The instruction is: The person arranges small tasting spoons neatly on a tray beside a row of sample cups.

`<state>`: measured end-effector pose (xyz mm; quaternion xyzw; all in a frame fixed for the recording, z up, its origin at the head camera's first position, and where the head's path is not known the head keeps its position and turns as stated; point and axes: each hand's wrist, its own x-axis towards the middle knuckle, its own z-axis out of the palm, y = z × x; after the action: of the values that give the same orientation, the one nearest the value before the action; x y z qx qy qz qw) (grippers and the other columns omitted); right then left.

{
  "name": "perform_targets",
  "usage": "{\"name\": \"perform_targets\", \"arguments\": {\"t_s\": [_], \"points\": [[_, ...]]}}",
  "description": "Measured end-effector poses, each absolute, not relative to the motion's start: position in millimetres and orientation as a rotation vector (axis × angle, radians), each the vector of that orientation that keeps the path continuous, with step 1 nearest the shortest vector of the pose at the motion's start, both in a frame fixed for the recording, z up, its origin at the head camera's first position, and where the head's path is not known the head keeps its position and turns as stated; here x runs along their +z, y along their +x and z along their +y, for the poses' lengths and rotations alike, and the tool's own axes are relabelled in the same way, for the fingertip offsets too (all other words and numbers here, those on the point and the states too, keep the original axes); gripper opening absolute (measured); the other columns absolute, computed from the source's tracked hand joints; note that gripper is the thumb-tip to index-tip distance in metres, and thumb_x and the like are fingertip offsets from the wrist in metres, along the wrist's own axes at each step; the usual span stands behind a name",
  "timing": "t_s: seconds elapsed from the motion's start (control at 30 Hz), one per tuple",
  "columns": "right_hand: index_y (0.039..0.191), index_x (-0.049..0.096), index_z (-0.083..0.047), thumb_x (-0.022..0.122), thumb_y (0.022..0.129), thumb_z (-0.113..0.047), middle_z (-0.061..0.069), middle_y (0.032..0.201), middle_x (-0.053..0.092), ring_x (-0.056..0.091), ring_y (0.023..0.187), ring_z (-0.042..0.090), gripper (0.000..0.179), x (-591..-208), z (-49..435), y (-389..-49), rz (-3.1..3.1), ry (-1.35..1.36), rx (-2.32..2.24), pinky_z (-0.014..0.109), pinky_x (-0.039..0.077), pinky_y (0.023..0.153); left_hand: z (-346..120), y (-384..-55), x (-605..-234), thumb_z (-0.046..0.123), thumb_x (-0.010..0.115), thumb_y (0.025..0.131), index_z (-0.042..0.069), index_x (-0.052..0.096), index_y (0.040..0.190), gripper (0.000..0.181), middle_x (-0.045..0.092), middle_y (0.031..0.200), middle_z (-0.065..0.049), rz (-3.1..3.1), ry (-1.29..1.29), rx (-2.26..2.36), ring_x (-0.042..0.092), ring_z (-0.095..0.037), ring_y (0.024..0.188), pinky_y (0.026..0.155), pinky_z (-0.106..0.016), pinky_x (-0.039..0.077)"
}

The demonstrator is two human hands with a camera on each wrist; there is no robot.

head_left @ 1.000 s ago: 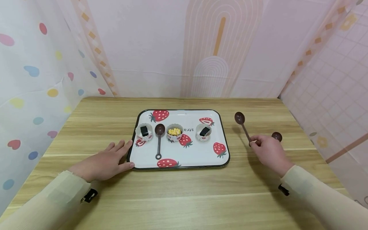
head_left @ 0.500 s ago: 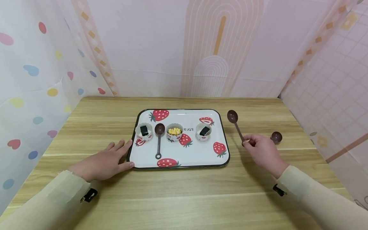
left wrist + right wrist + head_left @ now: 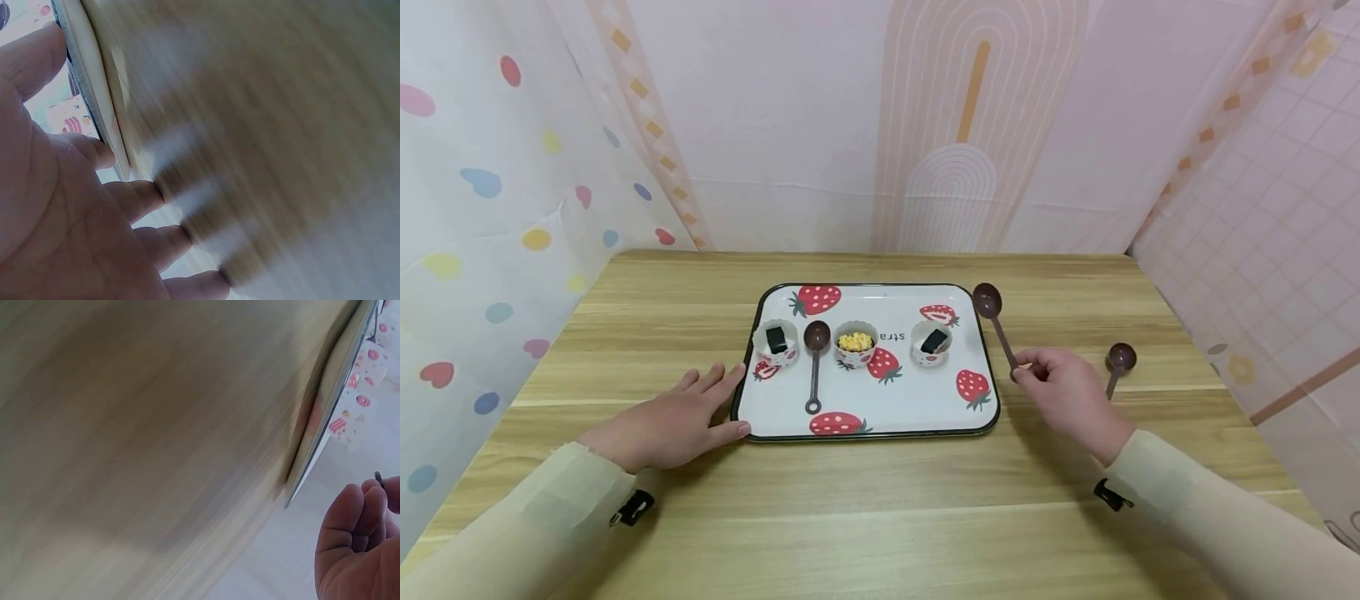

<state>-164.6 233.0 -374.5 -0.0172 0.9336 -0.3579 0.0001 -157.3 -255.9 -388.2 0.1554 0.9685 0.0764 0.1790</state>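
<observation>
Spoons (image 3: 987, 301) number three and cups (image 3: 930, 359) three, the right hand (image 3: 1070, 398) pinching one spoon, left hand (image 3: 668, 421) outstretched.

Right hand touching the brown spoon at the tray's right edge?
Touching: head view shows the right hand pinching the brown spoon by its handle end.

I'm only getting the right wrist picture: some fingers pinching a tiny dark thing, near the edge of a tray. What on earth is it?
Observer: The head view shows the right hand pinching the handle end of a brown spoon.
Visitor: And the other hand, what's that up to? I can't see it at all.
Observer: The left hand is at the left side of the tray.
Visitor: Is that the only spoon there?
Observer: No, another spoon lies on the tray, just left of the patterned cup of yellow bits.
</observation>
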Motion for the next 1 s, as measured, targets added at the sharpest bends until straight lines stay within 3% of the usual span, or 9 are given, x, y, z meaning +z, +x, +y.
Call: {"name": "perform_targets", "arguments": {"t_s": [0.63, 1.0], "points": [[0.119, 0.076, -0.002, 0.067, 0.100, -0.013, 0.005, 0.080, 0.064, 0.051, 0.063, 0.015, 0.024, -380, 199, -163, 2.819, -0.078, -1.254, 0.025, 0.041, 0.051, -255, -159, -388, 0.073, 0.050, 0.100, 0.004, 0.021, 0.168, 0.102, 0.021, 0.168, -0.038, 2.717, 0.425, 0.203, 0.021, -0.071, 0.147, 0.113, -0.078, 0.032], [0.118, 0.077, -0.004, 0.068, 0.099, -0.012, 0.007, 0.080, 0.067, 0.049, 0.061, 0.014, 0.022, -383, 183, -165, 2.779, -0.072, -1.303, 0.023, 0.040, 0.050, -255, -159, -389, 0.075, 0.049, 0.099, 0.005, 0.020, 0.168, 0.103, 0.020, 0.168, -0.037, 2.710, 0.412, 0.200, 0.019, -0.070, 0.148, 0.113, -0.079, 0.032]]}}
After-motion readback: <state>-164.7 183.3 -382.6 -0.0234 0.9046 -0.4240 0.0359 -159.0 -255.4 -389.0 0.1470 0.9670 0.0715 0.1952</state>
